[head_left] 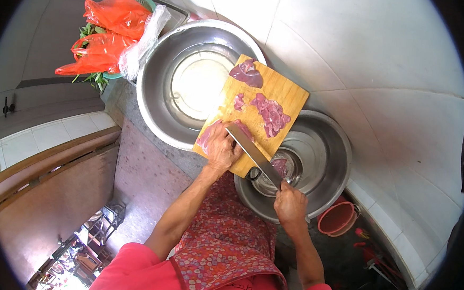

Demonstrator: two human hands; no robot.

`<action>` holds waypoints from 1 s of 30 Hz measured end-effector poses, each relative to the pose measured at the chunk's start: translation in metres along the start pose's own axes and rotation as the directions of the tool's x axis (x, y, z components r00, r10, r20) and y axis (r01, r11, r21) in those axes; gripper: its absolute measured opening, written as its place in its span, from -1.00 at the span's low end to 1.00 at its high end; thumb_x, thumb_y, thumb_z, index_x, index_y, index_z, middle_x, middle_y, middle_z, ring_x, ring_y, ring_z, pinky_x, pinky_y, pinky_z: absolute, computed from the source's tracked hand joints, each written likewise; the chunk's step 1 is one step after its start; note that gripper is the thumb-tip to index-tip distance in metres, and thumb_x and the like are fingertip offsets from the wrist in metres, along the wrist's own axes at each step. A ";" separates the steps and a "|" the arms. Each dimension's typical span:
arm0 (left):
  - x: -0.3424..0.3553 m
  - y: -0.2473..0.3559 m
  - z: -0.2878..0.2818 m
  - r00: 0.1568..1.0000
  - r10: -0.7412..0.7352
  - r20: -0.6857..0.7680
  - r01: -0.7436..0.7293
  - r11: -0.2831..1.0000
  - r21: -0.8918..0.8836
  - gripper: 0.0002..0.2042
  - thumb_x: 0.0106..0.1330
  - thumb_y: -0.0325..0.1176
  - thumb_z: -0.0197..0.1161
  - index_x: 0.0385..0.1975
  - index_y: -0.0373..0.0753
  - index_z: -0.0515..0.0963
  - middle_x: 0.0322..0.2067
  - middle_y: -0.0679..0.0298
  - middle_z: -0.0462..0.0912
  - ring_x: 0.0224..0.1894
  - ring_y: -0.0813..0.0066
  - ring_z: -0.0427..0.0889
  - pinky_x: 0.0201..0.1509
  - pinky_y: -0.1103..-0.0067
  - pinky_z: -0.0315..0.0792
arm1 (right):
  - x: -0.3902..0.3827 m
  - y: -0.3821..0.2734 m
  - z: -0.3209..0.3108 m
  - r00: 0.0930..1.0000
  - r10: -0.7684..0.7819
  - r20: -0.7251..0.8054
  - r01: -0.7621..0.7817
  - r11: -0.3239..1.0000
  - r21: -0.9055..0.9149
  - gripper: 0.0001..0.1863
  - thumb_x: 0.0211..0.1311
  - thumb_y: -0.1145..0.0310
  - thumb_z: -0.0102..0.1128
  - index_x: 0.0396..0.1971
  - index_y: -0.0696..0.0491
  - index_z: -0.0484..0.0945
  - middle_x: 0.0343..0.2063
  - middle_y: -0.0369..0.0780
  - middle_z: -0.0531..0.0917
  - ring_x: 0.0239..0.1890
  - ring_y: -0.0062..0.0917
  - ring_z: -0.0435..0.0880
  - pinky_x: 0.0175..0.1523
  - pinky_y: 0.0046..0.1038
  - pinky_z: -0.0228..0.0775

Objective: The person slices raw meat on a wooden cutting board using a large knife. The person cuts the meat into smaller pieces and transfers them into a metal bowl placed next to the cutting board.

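A wooden cutting board lies bridged across the rims of two steel basins, a large basin on the person's left and a second basin on the right. The left hand lies curled, palm down, over a slab of raw pink meat at the near edge of the board, fingers pressing it flat. The right hand is closed tight around the handle of a cleaver, whose broad blade slants across the board and sits against the meat just beside the left fingers. Further up the board lies a heap of cut pieces, a small scrap next to it, and a darker lump of meat at the far corner. A small glass bowl with some meat in it stands inside the right-hand basin, partly under the board. The slab looks soft, wet and slippery, likely to slide and sag rather than hold its shape, so it is best pinned from above with bent fingertips well back from the edge being cut; the cleaver looks heavy and stiff, best held firmly at the handle. Red plastic bags over green leaves sit at the far left, and a red bucket stands below on the right.
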State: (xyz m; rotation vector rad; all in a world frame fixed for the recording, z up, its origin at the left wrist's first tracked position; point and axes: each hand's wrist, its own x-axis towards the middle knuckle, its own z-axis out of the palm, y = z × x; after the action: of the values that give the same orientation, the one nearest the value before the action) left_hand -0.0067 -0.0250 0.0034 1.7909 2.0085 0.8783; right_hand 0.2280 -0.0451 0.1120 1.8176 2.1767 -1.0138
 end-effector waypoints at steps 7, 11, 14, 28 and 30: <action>0.001 -0.006 0.013 0.996 -0.057 -0.074 0.055 0.998 -0.017 -0.71 -0.06 -0.39 0.44 -0.26 -0.22 0.68 -0.16 0.21 0.67 -0.09 0.14 0.59 0.07 0.29 0.37 | -0.001 -0.002 -0.008 0.998 -0.062 -0.018 0.060 0.993 -0.104 -0.89 0.21 0.45 0.11 -0.38 0.20 0.53 -0.52 0.00 0.69 -0.47 -0.05 0.72 -0.31 -0.05 0.54; 0.002 -0.006 0.015 0.994 -0.071 -0.081 0.067 0.997 -0.046 -0.71 -0.09 -0.39 0.46 -0.29 -0.19 0.68 -0.16 0.24 0.67 -0.10 0.18 0.59 0.03 0.32 0.33 | 0.001 -0.002 -0.014 0.997 -0.070 0.012 0.071 0.989 -0.129 -0.85 0.22 0.47 0.09 -0.32 0.23 0.57 -0.53 0.01 0.69 -0.47 -0.07 0.73 -0.31 -0.06 0.55; 0.000 -0.006 0.012 0.996 -0.091 -0.021 0.090 0.995 -0.041 -0.70 -0.11 -0.39 0.48 -0.29 -0.18 0.68 -0.16 0.26 0.67 -0.09 0.20 0.58 0.04 0.33 0.31 | 0.004 0.000 -0.013 0.997 -0.043 0.067 0.053 0.987 -0.154 -0.81 0.21 0.46 0.09 -0.27 0.24 0.59 -0.53 0.00 0.70 -0.48 -0.07 0.73 -0.31 -0.08 0.56; 0.004 -0.004 0.012 0.998 -0.058 -0.018 0.058 0.998 -0.010 -0.71 -0.03 -0.30 0.45 -0.28 -0.21 0.68 -0.17 0.27 0.65 -0.08 0.21 0.54 0.03 0.32 0.27 | 0.011 0.002 -0.012 0.997 -0.051 0.052 0.060 0.981 -0.186 -0.88 0.20 0.46 0.07 -0.38 0.18 0.56 -0.59 0.00 0.67 -0.51 -0.07 0.71 -0.34 -0.07 0.54; 0.005 -0.002 0.008 0.999 -0.044 -0.018 0.044 0.999 -0.005 -0.71 -0.01 -0.28 0.44 -0.27 -0.21 0.67 -0.18 0.26 0.65 -0.09 0.21 0.53 0.02 0.32 0.27 | 0.013 0.002 -0.012 0.997 -0.061 0.039 0.068 0.978 -0.197 -0.89 0.19 0.46 0.08 -0.39 0.17 0.55 -0.60 0.01 0.66 -0.51 -0.05 0.71 -0.33 -0.06 0.54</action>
State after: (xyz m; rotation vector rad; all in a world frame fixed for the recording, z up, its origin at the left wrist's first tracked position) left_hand -0.0040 -0.0184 -0.0036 1.7355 2.0474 0.8875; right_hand 0.2301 -0.0275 0.1137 1.6415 2.2405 -0.7984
